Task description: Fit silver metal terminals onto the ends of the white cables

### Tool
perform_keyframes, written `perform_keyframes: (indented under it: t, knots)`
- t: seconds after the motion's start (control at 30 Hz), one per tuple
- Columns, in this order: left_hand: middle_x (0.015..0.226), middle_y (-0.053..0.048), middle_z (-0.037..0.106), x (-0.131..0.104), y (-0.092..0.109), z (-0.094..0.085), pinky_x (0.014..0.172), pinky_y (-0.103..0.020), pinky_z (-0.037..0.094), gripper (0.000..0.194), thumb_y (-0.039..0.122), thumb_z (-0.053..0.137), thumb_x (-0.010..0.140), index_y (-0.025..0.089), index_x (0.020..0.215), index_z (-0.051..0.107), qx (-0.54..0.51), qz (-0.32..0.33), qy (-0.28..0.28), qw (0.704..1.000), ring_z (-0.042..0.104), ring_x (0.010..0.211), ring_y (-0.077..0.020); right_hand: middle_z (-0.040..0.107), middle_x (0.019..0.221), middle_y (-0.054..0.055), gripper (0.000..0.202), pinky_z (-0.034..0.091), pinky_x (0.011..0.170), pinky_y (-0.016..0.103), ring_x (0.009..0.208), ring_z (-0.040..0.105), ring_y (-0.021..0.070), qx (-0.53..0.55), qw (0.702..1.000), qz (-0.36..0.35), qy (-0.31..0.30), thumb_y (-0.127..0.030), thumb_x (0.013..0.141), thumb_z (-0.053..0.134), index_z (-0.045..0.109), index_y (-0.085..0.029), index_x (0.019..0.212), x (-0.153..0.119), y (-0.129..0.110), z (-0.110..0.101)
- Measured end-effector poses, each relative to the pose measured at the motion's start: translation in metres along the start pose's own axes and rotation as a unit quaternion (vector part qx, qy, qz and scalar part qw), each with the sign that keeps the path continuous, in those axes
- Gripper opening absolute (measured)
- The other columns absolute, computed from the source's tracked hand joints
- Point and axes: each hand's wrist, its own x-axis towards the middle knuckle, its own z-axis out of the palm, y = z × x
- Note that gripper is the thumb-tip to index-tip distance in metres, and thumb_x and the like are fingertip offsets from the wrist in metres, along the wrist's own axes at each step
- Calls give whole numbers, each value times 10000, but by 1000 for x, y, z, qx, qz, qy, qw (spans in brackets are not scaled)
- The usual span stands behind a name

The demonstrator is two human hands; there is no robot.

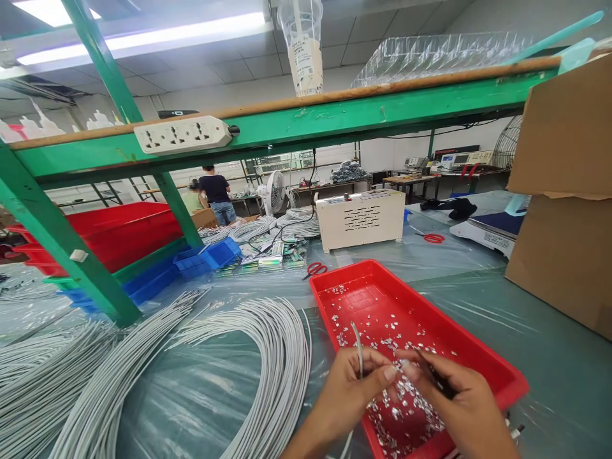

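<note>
A grey cable [356,341] is held in the left hand [357,382], at the lower centre of the frame, slightly right of the middle. The fingers are curled nearly closed around it, and a short length is left standing above the knuckles. The right hand [452,389] is placed just beside, at the lower right, with its fingers bent and its thumb brought in towards the left thumb. A dark, narrow object [437,376] is seen along its fingers, partly hidden; what it is, and how firmly it is gripped, cannot be told. Whether the two sets of fingertips are touching cannot be made out.

Both hands are held over the near part of a red tray [406,299], in which silvery scraps [418,401] are scattered, most thickly below the fingers. The tray is set on the tabletop [191,398], which is covered with clear film. To the left of the left hand, a curved bundle of grey cables [287,357] is laid, and further bundles [108,382] are spread across the lower left. Red-handled scissors [316,269] are placed by the tray's far left corner, and a cream machine [361,220] is stood beyond it.
</note>
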Motion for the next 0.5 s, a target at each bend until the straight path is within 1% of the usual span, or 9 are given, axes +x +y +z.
perform_keyframes:
  t: [0.07, 0.13, 0.23, 0.3, 0.33, 0.43, 0.5]
  knots:
    - [552, -13, 578, 1, -1, -1, 528, -196, 338, 256, 370, 632, 677, 114, 693, 635, -12, -6, -3, 1000, 482, 509, -96, 691, 627, 5, 168, 497, 588, 256, 634, 625, 238, 6, 1000, -15, -17, -271, 594, 676, 729, -224, 747, -4, -2, 4]
    - [621, -29, 604, 2, -1, -4, 591, -216, 384, 259, 364, 644, 667, 116, 741, 640, -29, 0, -5, 1000, 531, 581, -119, 664, 585, -1, 159, 483, 560, 253, 603, 606, 229, 7, 1000, -17, -5, -282, 611, 656, 730, -216, 735, -6, -4, 6]
    - [727, -57, 632, 3, 4, -8, 721, -263, 406, 258, 349, 564, 748, 120, 842, 635, -42, 35, 12, 998, 569, 704, -149, 653, 588, -5, 167, 470, 565, 250, 613, 597, 227, 4, 1000, -12, 16, -290, 620, 648, 727, -198, 735, -7, -7, 6]
    - [715, -62, 636, 4, 7, -10, 733, -272, 406, 283, 347, 481, 804, 113, 840, 635, -34, 48, 23, 998, 574, 708, -151, 654, 588, -6, 181, 465, 561, 247, 616, 598, 227, 2, 1000, -6, 22, -317, 643, 631, 723, -187, 728, -6, -9, 5]
    - [707, -61, 636, 4, 7, -10, 727, -269, 406, 285, 345, 475, 807, 112, 831, 637, -24, 50, 24, 998, 574, 705, -150, 656, 589, -6, 191, 464, 555, 246, 616, 599, 227, 2, 1000, -4, 22, -330, 655, 621, 722, -182, 721, -5, -9, 5]
    - [743, -57, 641, 4, 4, -8, 700, -254, 409, 207, 303, 612, 709, 121, 803, 643, 17, 57, 31, 998, 567, 716, -154, 642, 566, -15, 202, 454, 529, 245, 579, 587, 218, -8, 1000, -8, 14, -348, 665, 608, 714, -177, 682, -1, -8, 5]
    - [748, -55, 639, 3, 0, -6, 685, -248, 410, 183, 252, 668, 651, 123, 779, 645, 34, 63, 50, 996, 561, 707, -154, 626, 555, -21, 213, 453, 534, 244, 573, 581, 213, -24, 1000, -13, 12, -357, 678, 591, 707, -178, 672, 1, -6, 4]
